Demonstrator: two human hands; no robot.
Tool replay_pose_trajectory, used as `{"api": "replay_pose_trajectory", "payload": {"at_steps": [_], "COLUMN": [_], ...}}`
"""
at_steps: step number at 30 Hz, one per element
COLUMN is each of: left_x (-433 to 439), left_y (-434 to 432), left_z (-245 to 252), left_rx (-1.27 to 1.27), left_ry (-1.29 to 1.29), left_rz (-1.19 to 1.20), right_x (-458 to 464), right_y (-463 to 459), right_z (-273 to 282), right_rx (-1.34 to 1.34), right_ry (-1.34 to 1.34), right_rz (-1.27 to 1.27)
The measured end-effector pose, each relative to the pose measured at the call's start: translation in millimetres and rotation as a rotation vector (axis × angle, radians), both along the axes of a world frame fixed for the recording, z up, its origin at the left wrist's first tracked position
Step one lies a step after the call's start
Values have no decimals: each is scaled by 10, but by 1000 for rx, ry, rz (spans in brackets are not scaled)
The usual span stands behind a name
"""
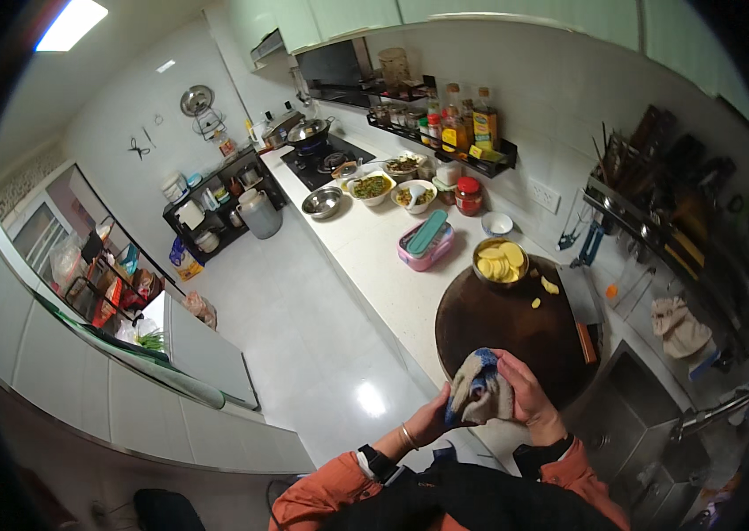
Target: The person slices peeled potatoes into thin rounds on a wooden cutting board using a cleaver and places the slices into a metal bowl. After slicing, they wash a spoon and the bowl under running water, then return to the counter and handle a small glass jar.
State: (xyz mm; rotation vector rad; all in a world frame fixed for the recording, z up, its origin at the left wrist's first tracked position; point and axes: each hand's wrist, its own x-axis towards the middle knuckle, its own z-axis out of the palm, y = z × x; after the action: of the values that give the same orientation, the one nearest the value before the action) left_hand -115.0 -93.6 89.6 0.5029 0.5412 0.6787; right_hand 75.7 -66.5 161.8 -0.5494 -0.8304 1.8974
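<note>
A blue and cream cloth (480,391) is bunched between my two hands, above the near edge of a round dark chopping board (507,318). My left hand (429,417) grips its left side and my right hand (528,391) its right side. On the board's far part stands a metal bowl of sliced potatoes (500,261), with small yellow pieces beside it. A cleaver (581,308) with a wooden handle lies along the board's right side. Beyond the board, a pink container (426,242) with a teal lid or case on top sits on the white counter.
A sink (633,398) with a faucet (713,413) lies to the right. Farther along the counter are a small white bowl (497,224), a red-lidded jar (468,196), dishes of food (372,187), an empty metal bowl (322,202) and a stove (324,162) with a lidded pan.
</note>
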Motion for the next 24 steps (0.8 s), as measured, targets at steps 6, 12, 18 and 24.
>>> {"api": "replay_pose_trajectory", "payload": {"at_steps": [6, 12, 18, 24], "left_x": [-165, 398, 933, 1741], "left_y": [166, -105, -416, -1077], "left_z": [135, 157, 277, 467], "left_rx": [123, 203, -311, -371], "left_ry": [-142, 100, -89, -176], "left_rz": [-36, -158, -593, -1035], "right_x": [-466, 15, 604, 1277], "right_y": [-183, -1038, -1841, -1994], "right_z": [-352, -353, -269, -506], "right_rx": [175, 186, 514, 947], "right_ry": [-62, -862, -1544, -1329], "right_rz": [-205, -477, -882, -1044]}}
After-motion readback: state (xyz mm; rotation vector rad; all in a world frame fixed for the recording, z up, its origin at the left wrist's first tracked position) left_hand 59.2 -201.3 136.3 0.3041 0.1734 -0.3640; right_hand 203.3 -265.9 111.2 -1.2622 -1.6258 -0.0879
